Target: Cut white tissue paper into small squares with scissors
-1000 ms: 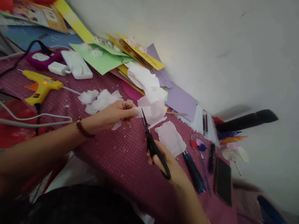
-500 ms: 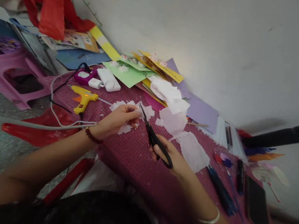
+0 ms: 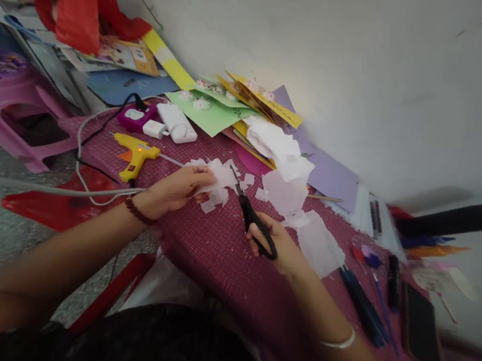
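Over the checked cloth [image 3: 213,248], the left hand [image 3: 179,193] pinches white paper [image 3: 223,178] just above loose scraps [image 3: 208,206]; the right hand [image 3: 277,244] grips scissors [image 3: 244,206] by the handles, blades toward the paper, contact unclear. Yellow glue gun [image 3: 137,155] nearby.

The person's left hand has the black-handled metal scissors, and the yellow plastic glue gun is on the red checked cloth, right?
Not quite: the head view shows the black-handled metal scissors in the right hand. The yellow plastic glue gun does lie on the red checked cloth.
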`<state>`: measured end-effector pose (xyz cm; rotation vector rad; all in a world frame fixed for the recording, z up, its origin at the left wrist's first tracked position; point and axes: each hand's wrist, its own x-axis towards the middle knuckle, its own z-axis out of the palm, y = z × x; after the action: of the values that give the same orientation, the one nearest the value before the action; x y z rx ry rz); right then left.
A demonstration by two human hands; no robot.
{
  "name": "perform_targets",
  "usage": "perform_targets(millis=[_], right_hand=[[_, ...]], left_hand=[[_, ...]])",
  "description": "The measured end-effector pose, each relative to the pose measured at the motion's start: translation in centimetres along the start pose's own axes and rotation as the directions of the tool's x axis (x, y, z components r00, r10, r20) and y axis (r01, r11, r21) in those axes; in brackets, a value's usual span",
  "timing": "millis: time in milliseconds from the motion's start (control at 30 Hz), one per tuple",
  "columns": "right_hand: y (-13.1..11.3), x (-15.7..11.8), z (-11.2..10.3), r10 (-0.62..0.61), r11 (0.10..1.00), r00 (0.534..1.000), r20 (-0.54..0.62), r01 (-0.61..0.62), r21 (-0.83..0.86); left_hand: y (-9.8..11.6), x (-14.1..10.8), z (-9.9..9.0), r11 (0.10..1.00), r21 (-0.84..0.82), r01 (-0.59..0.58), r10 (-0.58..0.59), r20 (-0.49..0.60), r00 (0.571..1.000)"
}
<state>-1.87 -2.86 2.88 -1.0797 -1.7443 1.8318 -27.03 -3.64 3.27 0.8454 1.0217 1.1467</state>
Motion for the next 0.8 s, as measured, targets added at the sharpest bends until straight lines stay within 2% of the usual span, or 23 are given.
perform_targets(millis=[100, 167, 267, 400, 500, 667, 800], right_hand=[[0.0, -0.2, -0.6, -0.016, 1.000, 1.000, 0.026, 0.016, 0.000], [-0.1, -0.7, -1.0, -0.029, 1.000, 0.999, 0.033, 0.029, 0.005], [-0.4, -1.7, -1.6, -0.020, 1.000, 0.998, 0.052, 0.021, -0.015], [-1.0, -2.2, -1.9, -0.001, 0.996, 0.992, 0.123, 0.012, -0.087], [-1.4, -1.8, -1.6, 0.002, 0.994, 0.987, 0.161, 0.015, -0.107], [-1.7, -0.5, -1.0, -0.009, 0.994, 0.988, 0.157, 0.027, -0.110], [-1.8, 0.0, -0.8, -0.017, 0.993, 0.988, 0.152, 0.034, -0.113]], left_hand=[[-0.1, -0.3, -0.9, 1.000, -0.006, -0.004, 0.004, -0.024, 1.000], [-0.2, -0.2, -1.1, 0.998, -0.021, -0.061, 0.059, -0.075, 0.995], [-0.2, 0.2, -1.0, 0.990, -0.055, -0.130, 0.122, -0.139, 0.983], [0.0, 0.6, -0.6, 0.986, -0.095, -0.138, 0.120, -0.173, 0.978], [0.0, 0.6, -0.3, 0.989, -0.071, -0.127, 0.114, -0.159, 0.981], [-0.4, 0.7, 0.0, 0.998, 0.041, -0.054, 0.058, -0.111, 0.992], [-0.6, 0.9, 0.2, 0.996, 0.073, -0.052, 0.058, -0.082, 0.995]])
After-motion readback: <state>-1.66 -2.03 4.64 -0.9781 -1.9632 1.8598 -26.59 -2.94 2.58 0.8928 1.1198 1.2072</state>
